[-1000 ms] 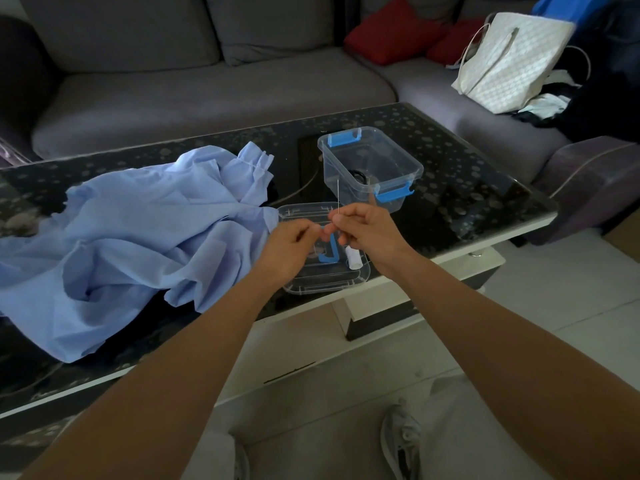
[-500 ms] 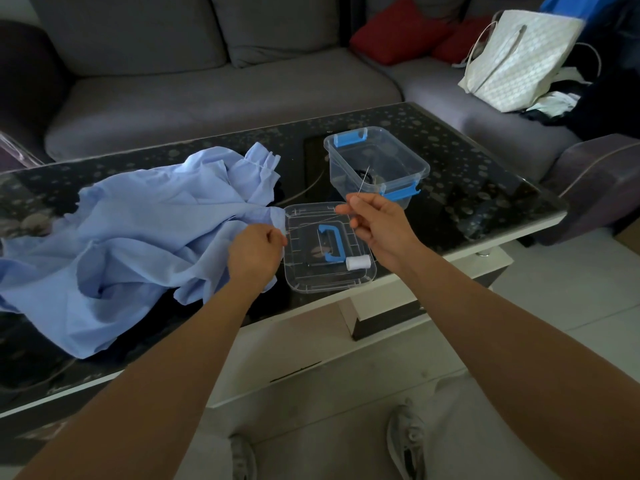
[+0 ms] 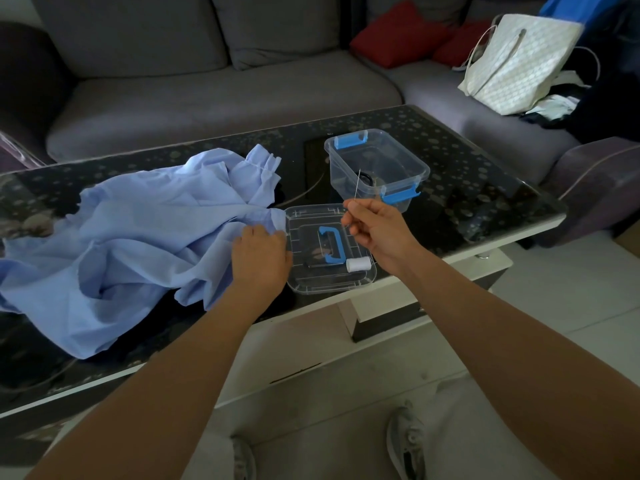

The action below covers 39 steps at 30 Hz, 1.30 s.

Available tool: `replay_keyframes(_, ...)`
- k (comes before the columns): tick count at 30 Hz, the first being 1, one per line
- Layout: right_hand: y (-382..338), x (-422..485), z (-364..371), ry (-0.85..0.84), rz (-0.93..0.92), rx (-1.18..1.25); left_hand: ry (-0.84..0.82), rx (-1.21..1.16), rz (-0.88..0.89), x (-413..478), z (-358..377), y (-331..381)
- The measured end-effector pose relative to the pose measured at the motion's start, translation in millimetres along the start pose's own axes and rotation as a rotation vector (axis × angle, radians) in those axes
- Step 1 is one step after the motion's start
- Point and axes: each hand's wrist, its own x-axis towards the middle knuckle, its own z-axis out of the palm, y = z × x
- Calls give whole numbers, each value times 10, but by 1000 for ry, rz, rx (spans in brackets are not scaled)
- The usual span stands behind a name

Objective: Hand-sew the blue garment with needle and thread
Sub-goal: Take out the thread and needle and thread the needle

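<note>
left hand [image 3: 261, 258] grips crumpled blue garment [image 3: 138, 237] | right hand [image 3: 377, 230] pinches thin needle [image 3: 356, 185]

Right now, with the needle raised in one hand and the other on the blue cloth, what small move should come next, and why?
Probably bring the right hand leftward so the needle meets the edge of the blue garment held by the left hand. The needle is pinched pointing up above the clear lid, apart from the cloth, so no stitch can start yet.

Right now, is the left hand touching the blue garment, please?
Touching. The head view shows the left hand on the blue garment, fingers curled onto its edge.
</note>
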Motion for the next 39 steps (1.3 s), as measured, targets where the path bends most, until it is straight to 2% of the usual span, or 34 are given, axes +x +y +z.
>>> replay_keyframes(1,10,-1,3,-10,7,-24,117,-53,24,-7,24,1)
replay_keyframes(3,35,-1,20,-42,20,-67,328,-310,70,-1,28,26)
replay_keyframes(5,56,-4,36,-77,24,-94,358,-592,111,5,-40,99)
replay_keyframes(6,60,-5,43,-91,23,-105,289,-736,98,13,-62,142)
replay_keyframes(8,56,-8,48,-107,15,-96,39,-977,30,16,-98,214)
replay_keyframes(11,51,-16,36,-105,15,-17,-296,-1125,16,48,-84,236)
replay_keyframes(13,47,-16,23,-104,24,2,-385,-1217,50,13,-83,234)
replay_keyframes(15,43,-12,17,-104,33,13,-356,-1266,50,-9,-109,223)
replay_keyframes(19,29,22,-17,-79,28,83,-202,-1209,-77,43,-97,159)
replay_keyframes(22,10,26,-35,-50,29,121,-168,-1043,-143,96,0,65)
replay_keyframes(27,34,15,-18,-66,9,57,-195,-637,-97,67,53,23)
replay_keyframes(30,45,-7,-19,-85,-16,-74,-21,-520,-84,106,82,62)
replay_keyframes(31,47,-16,-15,-95,-28,-110,76,-568,-57,120,76,70)
replay_keyframes(33,48,-33,1,-118,-53,-178,147,-900,-33,118,-8,118)
replay_keyframes(35,44,-49,23,-144,-74,-248,-4,-1239,-66,73,-137,206)
replay_keyframes(37,50,-57,38,-178,-83,-296,-183,-1364,-101,46,-195,259)
replay_keyframes(39,57,-60,54,-207,-82,-328,-240,-1447,-136,22,-204,279)
